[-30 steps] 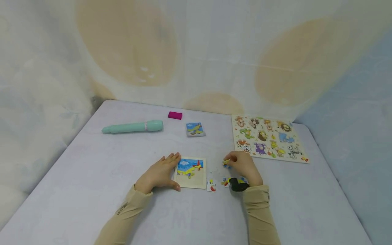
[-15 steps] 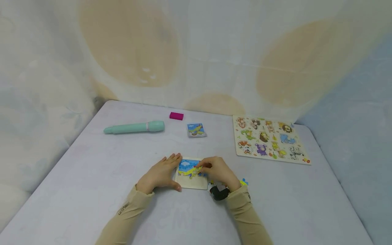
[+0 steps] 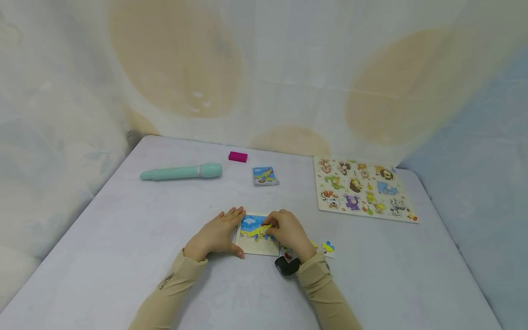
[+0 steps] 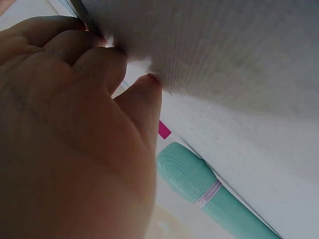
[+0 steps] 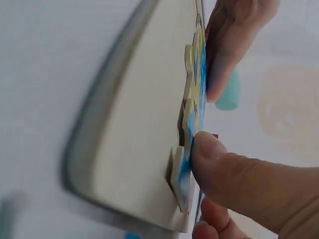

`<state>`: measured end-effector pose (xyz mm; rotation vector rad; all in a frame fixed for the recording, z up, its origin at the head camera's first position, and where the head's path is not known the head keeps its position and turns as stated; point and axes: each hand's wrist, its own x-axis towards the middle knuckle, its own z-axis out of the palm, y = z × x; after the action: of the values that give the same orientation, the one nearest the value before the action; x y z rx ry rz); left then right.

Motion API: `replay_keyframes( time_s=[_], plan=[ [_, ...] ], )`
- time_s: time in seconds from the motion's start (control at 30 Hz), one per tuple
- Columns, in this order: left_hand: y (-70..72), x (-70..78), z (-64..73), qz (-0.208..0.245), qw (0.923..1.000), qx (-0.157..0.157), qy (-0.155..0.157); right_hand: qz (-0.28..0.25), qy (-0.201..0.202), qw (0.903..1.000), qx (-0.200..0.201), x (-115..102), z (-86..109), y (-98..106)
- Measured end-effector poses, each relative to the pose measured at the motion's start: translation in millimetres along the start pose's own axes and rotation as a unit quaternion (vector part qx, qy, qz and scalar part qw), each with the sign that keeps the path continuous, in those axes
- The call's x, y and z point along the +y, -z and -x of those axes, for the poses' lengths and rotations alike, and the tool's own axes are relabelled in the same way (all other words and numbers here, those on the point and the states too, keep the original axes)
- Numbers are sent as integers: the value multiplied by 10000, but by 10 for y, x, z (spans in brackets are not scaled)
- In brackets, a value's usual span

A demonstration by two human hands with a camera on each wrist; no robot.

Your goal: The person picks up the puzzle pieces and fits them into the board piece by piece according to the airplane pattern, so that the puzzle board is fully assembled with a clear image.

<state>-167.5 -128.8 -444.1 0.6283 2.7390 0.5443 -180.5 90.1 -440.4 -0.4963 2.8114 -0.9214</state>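
Note:
A small square wooden jigsaw tray (image 3: 257, 248) lies on the table, its upper part filled with blue sky and a yellow plane, its lower strip bare wood. My left hand (image 3: 214, 234) rests along the tray's left edge, fingers stretched and thumb at the lower corner. Over the tray's right side, my right hand (image 3: 288, 231) pinches a puzzle piece (image 5: 182, 174). The right wrist view has this piece slightly tilted at the edge of the laid pieces, the thumb against it. Loose puzzle pieces (image 3: 328, 248) lie right of the tray, partly hidden by my right wrist.
Behind the tray lies a small plane picture packet (image 3: 265, 176), with a magenta block (image 3: 238, 156) farther back. A mint-green tube-shaped case (image 3: 181, 172) is at the back left. An animal puzzle board (image 3: 367, 190) lies at the back right, near the curtain.
My right hand has carried a puzzle piece leftward from the loose pieces to the tray's right side, then shifted slightly there. The left hand has stayed at the tray's edge.

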Motion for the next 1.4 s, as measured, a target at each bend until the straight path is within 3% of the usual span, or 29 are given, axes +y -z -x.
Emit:
replay_keyframes(
  time_s=[0.27,0.6,0.7,0.87,1.07,1.23,1.4],
  plan=[
    [20,-15,10,25,10000,57,-28,-170,-307,9993,109,6,-32,-25],
    [17,0,18,77,9999,67,-53,-687,-434,9932,-836,57,60,255],
    [21,16,12,45,9999,58,-86,-433,-631,9916,-1042,56,134,361],
    [20,26,-1,17,9999,38,-108,560,-1113,9846,-1227,19,244,426],
    [17,17,3,103,9999,21,-30,1495,-1100,9764,-1105,-88,304,350],
    [16,13,-1,91,10000,21,-32,1655,-956,9763,-1012,-149,332,299],
    [15,7,8,131,9999,4,0,1291,-943,9816,-1048,-137,324,320]
  ],
)
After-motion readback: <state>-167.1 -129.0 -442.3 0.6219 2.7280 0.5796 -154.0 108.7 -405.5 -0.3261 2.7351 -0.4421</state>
